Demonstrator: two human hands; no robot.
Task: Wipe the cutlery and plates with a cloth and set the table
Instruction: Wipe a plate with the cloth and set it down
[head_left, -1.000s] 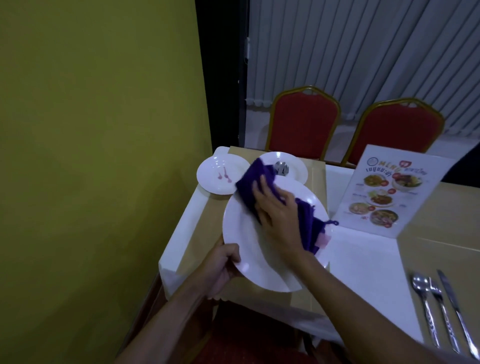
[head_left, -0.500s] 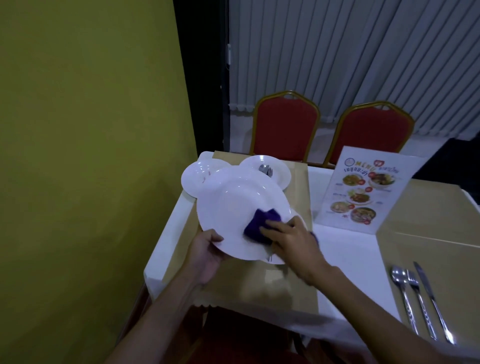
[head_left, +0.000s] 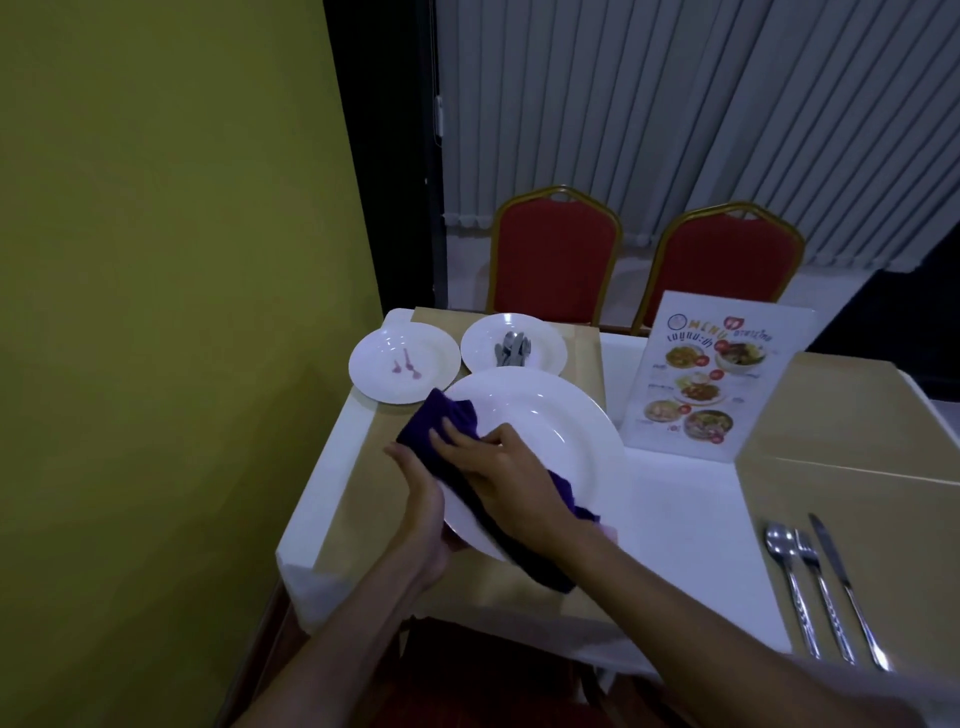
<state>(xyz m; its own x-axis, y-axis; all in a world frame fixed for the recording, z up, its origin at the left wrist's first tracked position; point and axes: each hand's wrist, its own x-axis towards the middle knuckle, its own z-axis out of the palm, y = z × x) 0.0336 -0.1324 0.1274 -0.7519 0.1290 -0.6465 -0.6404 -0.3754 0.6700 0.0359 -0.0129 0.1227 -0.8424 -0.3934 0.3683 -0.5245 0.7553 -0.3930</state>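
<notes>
A large white plate (head_left: 561, 431) is held tilted above the table's near left corner. My left hand (head_left: 423, 499) grips its left rim from beneath. My right hand (head_left: 498, 467) presses a purple cloth (head_left: 441, 431) flat against the plate's left face; the cloth trails under my wrist. Behind it stand two small white plates: the left plate (head_left: 405, 366) carries pink marks, the right plate (head_left: 540, 345) holds several pieces of cutlery (head_left: 511, 348). A spoon (head_left: 787, 582), fork (head_left: 821, 587) and knife (head_left: 844, 582) lie side by side at the right.
A standing menu card (head_left: 711, 379) is on the white tablecloth (head_left: 685, 530) right of the plate. Tan placemats (head_left: 852, 415) cover parts of the table. Two red chairs (head_left: 558, 254) stand at the far side. A yellow wall (head_left: 156, 312) runs close along the left.
My right hand has swept the cloth from the plate's lower middle up to its left rim. The plate has tilted and shifted right, and my left hand has slid higher along the rim.
</notes>
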